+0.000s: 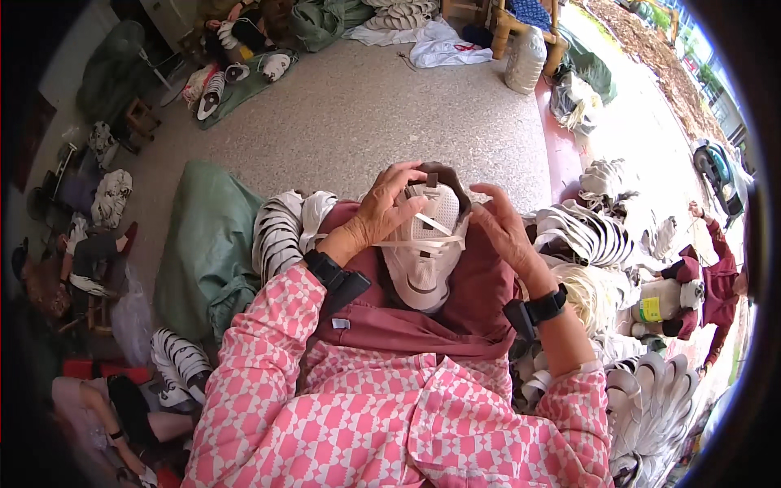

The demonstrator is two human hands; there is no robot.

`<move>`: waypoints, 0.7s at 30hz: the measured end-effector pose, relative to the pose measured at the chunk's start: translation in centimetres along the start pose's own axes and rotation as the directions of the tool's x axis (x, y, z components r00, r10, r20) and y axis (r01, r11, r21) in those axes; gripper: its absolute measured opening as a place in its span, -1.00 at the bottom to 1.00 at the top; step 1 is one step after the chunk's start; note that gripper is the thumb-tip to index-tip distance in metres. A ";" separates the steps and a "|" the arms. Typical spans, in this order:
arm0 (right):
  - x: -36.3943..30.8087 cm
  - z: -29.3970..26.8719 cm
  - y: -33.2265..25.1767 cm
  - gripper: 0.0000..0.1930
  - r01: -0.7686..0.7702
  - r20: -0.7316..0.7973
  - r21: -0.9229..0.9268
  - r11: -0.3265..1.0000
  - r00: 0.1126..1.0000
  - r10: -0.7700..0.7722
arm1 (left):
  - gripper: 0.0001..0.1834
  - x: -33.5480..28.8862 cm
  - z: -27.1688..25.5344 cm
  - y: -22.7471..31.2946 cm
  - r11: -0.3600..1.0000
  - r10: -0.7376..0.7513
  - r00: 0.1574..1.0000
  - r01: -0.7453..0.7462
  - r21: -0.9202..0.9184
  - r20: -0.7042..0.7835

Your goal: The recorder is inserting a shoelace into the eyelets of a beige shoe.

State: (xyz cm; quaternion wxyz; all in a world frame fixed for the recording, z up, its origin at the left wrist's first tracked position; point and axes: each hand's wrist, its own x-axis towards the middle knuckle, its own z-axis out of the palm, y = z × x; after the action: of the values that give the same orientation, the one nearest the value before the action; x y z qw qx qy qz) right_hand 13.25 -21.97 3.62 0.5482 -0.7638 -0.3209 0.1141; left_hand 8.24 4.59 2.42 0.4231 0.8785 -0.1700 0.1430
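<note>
A pale shoe upper lies on dark red cloth between the hands, the left grip clamped on its collar's left side, the right grip at the opposite edge, closed or not I cannot tell, with white lace crossing it and stacked uppers on the left and right.

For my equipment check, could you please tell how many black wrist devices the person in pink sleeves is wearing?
2: left wrist device, below the left hand; right wrist device, below the right hand.
</note>
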 end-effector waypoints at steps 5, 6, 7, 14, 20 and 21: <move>-2.7 0.6 -0.9 -0.77 -0.275 -0.024 0.177 0.945 0.959 0.284 | -0.47 0.2 0.0 0.7 0.999 -0.021 1.000 0.021 -0.040 -0.021; -3.2 0.5 -1.1 -0.76 -0.400 0.109 0.160 0.902 0.916 0.387 | -0.48 0.3 0.0 1.1 0.999 -0.029 0.999 0.028 -0.025 -0.038; -3.5 0.7 -1.2 -0.80 -0.442 0.157 0.248 0.862 0.896 0.415 | -0.48 0.3 -0.1 1.6 1.000 0.003 0.999 -0.004 -0.026 -0.044; -2.7 2.2 0.0 -0.83 -0.163 -0.099 0.305 0.938 0.974 0.202 | -0.70 0.6 -1.8 4.3 0.888 0.257 0.960 -0.279 0.366 0.109; -1.0 1.5 -0.3 -0.61 0.108 -0.214 0.123 0.986 0.974 -0.080 | -0.78 2.4 -1.7 3.9 0.903 0.286 0.943 -0.324 0.281 0.168; -0.8 1.3 -0.5 -0.56 0.136 -0.124 0.026 0.990 0.983 -0.132 | -0.79 2.6 -1.9 4.0 0.917 0.257 0.953 -0.292 0.271 0.158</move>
State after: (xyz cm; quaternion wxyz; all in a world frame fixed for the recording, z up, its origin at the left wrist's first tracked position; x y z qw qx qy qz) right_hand 11.78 -21.34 3.45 0.5862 -0.7366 -0.3354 0.0356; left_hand 8.71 3.35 7.35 0.2540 0.9053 -0.2939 0.1716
